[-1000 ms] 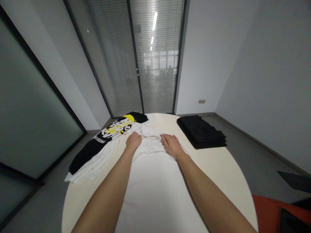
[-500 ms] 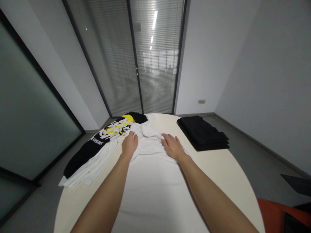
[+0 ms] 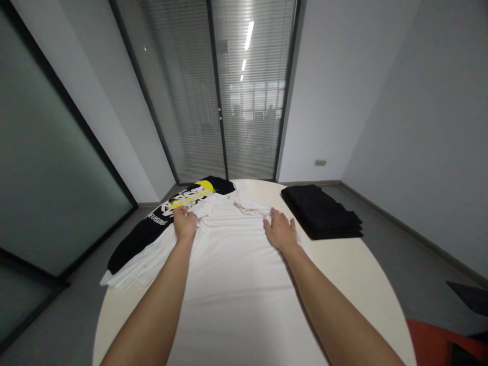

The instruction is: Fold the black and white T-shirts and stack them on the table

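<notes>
Your left hand (image 3: 185, 224) is at the far left edge of the white T-shirt (image 3: 236, 284), fingers drawn in near the thumb; whether they pinch the cloth or only rest on it, you cannot tell from this view. Your right hand (image 3: 281, 230) lies palm down at the opposite edge, fingers spread over the fabric rather than closed around it. The two hands stand well apart, with the upper part of the shirt between them.

The T-shirt is laid out lengthwise on the round counter (image 3: 354, 284), running from beneath your forearms to the far side, its near end out of view. As a judgement, the spreading looks mostly done: the body lies broad and fairly flat, with only shallow creases across it. What seems left is the far end, where the cloth is rumpled and doubled over just beyond your hands. The body of this shirt shows no deliberate fold.

To your left, a black T-shirt with a yellow and white print (image 3: 147, 231) lies along the counter's edge on top of white garments (image 3: 163, 254), loosely laid and apparently unfolded. To your right, apart from your hand, a stack of black garments (image 3: 320, 211) sits neatly folded, so that part appears finished. Past the counter at lower right is a red chair (image 3: 430, 340).
</notes>
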Available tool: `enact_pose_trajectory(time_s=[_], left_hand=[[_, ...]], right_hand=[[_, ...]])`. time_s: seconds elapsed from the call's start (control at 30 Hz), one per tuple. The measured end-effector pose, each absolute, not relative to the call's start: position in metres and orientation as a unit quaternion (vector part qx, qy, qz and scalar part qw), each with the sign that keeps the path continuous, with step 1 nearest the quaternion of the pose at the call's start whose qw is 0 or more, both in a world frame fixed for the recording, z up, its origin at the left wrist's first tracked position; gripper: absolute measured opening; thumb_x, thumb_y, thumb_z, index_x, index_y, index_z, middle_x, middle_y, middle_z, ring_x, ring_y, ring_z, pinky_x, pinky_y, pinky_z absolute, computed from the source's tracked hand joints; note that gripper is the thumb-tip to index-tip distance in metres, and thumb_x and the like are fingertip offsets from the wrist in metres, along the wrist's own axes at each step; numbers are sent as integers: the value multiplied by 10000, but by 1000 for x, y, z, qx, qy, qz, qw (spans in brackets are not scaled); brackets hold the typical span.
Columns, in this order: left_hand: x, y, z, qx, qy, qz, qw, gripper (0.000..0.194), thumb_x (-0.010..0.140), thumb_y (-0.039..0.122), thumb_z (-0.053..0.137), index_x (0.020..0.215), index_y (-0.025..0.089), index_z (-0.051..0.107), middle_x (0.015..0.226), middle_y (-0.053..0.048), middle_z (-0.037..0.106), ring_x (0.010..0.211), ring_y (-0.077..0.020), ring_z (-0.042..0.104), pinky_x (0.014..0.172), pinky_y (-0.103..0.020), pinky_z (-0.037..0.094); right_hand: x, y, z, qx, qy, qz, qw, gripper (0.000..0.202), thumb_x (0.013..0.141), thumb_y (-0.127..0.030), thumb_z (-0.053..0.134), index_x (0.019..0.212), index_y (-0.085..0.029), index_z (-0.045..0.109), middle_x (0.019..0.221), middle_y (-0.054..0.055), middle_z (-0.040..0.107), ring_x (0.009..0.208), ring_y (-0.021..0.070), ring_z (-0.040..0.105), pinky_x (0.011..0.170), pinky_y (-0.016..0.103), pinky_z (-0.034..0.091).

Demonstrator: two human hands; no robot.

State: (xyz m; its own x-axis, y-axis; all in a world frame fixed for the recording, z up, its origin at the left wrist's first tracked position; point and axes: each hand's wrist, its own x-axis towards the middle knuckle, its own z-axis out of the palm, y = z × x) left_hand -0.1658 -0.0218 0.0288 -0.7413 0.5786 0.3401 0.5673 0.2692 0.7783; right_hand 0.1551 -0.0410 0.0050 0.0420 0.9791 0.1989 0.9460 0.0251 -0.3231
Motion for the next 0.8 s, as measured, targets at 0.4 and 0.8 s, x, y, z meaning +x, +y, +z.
enact_pose_trajectory(time_s=[0.4,0.8], left_hand=[[-52,-44,29,667,674,313,-62,275,978,271,507,1227,189,588,1249,-119,647,1175,-281,575,993,-399,431],[-71,-65,18,681,681,254,-91,225,984,247,478,1142,188,626,1111,-113,630,1085,-275,569,947,-381,435]], right_hand=[[159,-37,0,-703,-685,47,186,657,1014,-475,318,1573,-129,291,1618,154,350,1505,335,261,1221,589,105],[148,-52,18,-620,-738,-10,266,487,991,-350,405,1415,-127,493,1407,165,576,1326,295,459,1188,481,229]])
